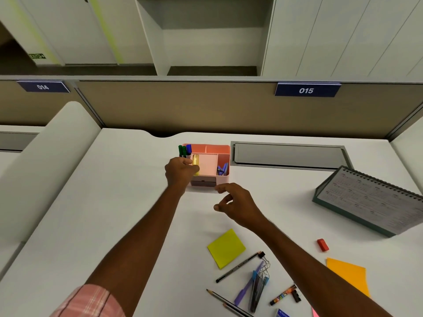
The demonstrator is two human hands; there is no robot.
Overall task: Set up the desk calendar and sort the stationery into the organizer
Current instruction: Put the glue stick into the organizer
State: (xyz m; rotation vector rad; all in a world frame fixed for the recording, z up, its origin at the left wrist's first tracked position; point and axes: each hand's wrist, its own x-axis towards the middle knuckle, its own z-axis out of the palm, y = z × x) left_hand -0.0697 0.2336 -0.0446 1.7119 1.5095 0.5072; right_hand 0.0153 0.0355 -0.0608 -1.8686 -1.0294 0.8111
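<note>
A pink organizer (223, 149) stands at the back middle of the white desk. Green and blue markers (184, 151) stand in its left compartment and a blue stapler (223, 169) lies in its right one. My left hand (180, 172) is at the organizer's left front corner, holding a yellow highlighter (195, 163) over its edge. My right hand (238, 207) hovers just in front of the organizer, fingers apart and holding nothing. The spiral desk calendar (370, 197) stands tented at the right.
Near the front lie a yellow sticky pad (226, 248), an orange sticky pad (350, 275), a red eraser (322, 244), pencils (239, 266), pens and clips (258, 284), and a small patterned marker (283, 295). A grey cable hatch (288, 154) sits behind. A partition wall bounds the desk's back.
</note>
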